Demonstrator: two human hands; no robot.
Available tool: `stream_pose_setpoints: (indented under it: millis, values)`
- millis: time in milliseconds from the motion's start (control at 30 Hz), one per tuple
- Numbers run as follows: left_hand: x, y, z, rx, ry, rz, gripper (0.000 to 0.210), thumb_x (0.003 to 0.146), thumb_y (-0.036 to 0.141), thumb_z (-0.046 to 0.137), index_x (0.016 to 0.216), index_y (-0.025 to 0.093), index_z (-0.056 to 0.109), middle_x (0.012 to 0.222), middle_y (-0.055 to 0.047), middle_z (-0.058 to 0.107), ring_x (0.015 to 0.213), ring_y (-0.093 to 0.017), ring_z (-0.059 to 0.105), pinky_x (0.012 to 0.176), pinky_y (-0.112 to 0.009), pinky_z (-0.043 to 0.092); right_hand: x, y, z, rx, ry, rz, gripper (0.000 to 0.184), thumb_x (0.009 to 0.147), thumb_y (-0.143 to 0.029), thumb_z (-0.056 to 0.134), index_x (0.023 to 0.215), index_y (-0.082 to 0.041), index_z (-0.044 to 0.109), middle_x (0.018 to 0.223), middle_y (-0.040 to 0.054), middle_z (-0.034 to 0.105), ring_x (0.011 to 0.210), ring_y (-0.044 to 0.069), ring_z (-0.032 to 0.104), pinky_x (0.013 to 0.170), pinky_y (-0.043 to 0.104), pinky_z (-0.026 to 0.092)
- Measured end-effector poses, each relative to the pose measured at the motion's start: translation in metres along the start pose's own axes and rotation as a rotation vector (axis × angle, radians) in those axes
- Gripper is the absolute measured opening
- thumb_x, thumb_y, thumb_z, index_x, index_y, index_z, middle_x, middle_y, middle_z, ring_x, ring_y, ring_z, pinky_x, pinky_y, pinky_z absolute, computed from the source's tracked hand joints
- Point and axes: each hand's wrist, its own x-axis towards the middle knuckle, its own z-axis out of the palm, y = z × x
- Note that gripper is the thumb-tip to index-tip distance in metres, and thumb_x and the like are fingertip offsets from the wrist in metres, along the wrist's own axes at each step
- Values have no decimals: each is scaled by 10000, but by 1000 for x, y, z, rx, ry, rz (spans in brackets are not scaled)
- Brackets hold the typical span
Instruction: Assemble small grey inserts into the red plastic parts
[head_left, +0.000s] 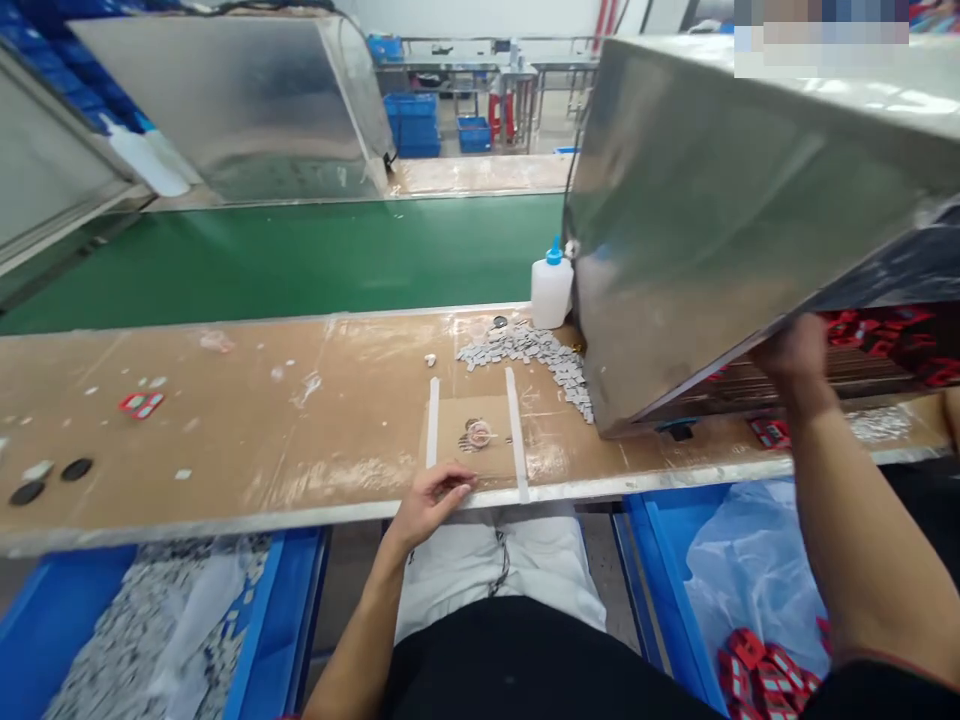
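Nearest, red pieces (761,675) lie in a blue bin (664,555) at lower right. At lower centre, the left hand (436,497), fingers loosely curled and free, is at the edge of the workbench (360,420). Right of centre, the right hand (796,358) meets the lower rim of a metal box (697,210); its hidden fingers' grip cannot be told. Farther, grey chips (517,345) lie before a green belt (337,255).

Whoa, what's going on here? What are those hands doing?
The person's right hand is at the lower edge of a big metal box, near some red pieces; I can't tell if it's holding anything. The left hand is at the table's front edge, by some taped cardboard. Little grey pieces lie beside a bottle.
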Motion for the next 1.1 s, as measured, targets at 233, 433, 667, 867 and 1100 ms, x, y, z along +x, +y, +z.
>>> stream_pose_setpoints:
  millis: [233,433,667,867,1100]
  values:
    - [-19,7,37,47,-192,213,269,951,342,610,1083,131,713,968,-124,760,878,-193,713,785,-296,584,-188,23,-41,501,-54,323,322,541,-383,908,815,-268,782,862,68,767,773,211,694,824,454,494]
    - [-41,21,73,25,-367,457,595,958,364,629,1499,209,433,1552,-178,469,1453,-278,445,1188,-435,395,-315,-5,12,884,-885,845,365,617,-535,872,797,-235,771,749,57,708,614,163,587,543,301,478]
    - [-36,14,45,51,-385,477,667,876,421,737,1459,214,485,1292,-149,679,1212,-270,626,1118,-446,428,-330,-32,45,940,-1202,974,359,804,-485,704,597,-196,651,533,7,538,503,124,448,506,268,424]
    - [-32,4,34,231,-265,443,571,894,459,705,1376,178,584,1189,-155,710,1129,-268,638,1055,-440,476,-328,-35,72,807,-1248,909,355,852,-521,613,706,-197,631,566,-9,497,481,120,408,437,254,377]
    - [-26,-2,25,289,-186,373,455,824,544,739,1086,172,737,981,-132,741,926,-235,674,884,-352,559,-320,-29,79,593,-1316,896,461,841,-650,619,748,-199,590,466,-69,393,388,74,254,341,201,165]
